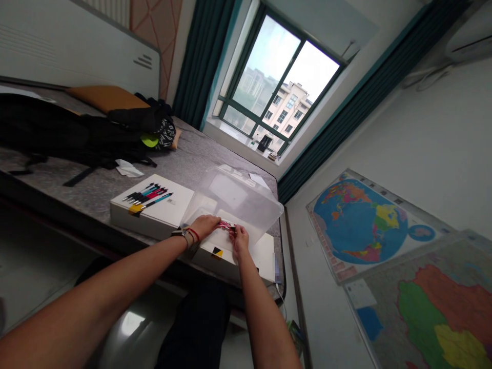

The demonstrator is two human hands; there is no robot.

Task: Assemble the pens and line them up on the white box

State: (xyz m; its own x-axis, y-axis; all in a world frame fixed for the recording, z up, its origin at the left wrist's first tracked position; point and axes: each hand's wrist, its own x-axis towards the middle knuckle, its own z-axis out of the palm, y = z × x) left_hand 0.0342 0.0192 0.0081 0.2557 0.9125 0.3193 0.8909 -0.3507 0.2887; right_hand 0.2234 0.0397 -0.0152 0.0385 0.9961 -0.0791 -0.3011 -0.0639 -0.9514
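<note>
My left hand (205,225), with a watch and a red cord at the wrist, has its fingers closed on one end of a pinkish-red pen (225,224). The fingers of my right hand (240,240) pinch the pen's dark other end. Both hands are over a white box (223,256), in front of a clear plastic case (230,192) with a raised, see-through side. Several pens (148,195) in black, blue and red lie side by side on another white box (169,212) to the left.
A grey marbled table (188,148) carries the boxes. Crumpled tissue (128,168), a black backpack (69,133) and a tan board (107,97) lie toward the back left. A white cable (282,297) hangs at the right edge, near the wall with maps (361,220).
</note>
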